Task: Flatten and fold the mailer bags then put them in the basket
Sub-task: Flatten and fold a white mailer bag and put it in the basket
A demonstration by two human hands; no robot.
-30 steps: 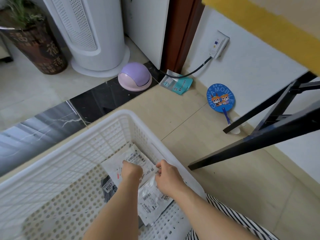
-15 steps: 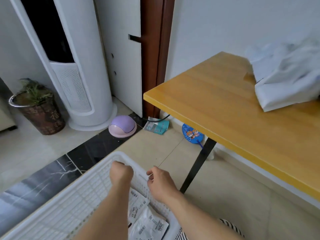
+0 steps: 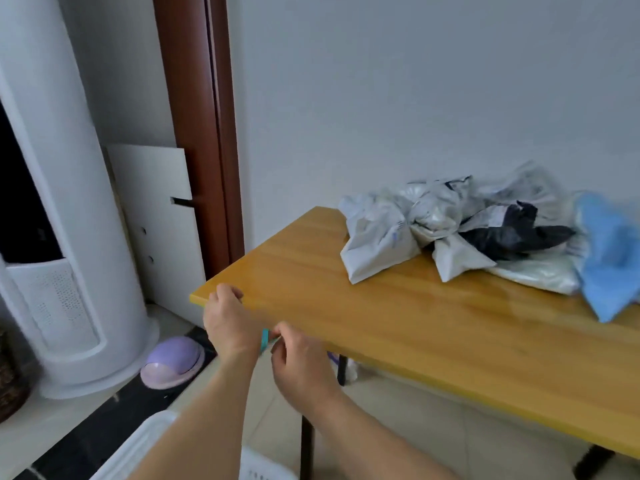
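A pile of crumpled mailer bags lies at the back right of the yellow wooden table (image 3: 398,327): grey-white ones (image 3: 381,237), a black one (image 3: 512,233) and a blue one (image 3: 609,261). Only a corner of the white plastic basket (image 3: 138,448) shows on the floor at the bottom edge, and its inside is hidden. My left hand (image 3: 227,323) is raised in front of the table's near left corner, fingers curled, holding nothing. Beside it, just below the table edge, my right hand (image 3: 298,365) is loosely open and empty. Both hands are far from the pile.
A tall white tower appliance (image 3: 52,237) stands at the left, with a purple dome bin (image 3: 171,362) at its foot and a dark planter (image 3: 10,382) at the left edge. A brown door frame (image 3: 197,133) is behind. A black table leg (image 3: 306,445) stands near the basket.
Both hands let go of the folded bags in the basket and rose to the table's corner. The view swung up from the basket to the table and the pile.
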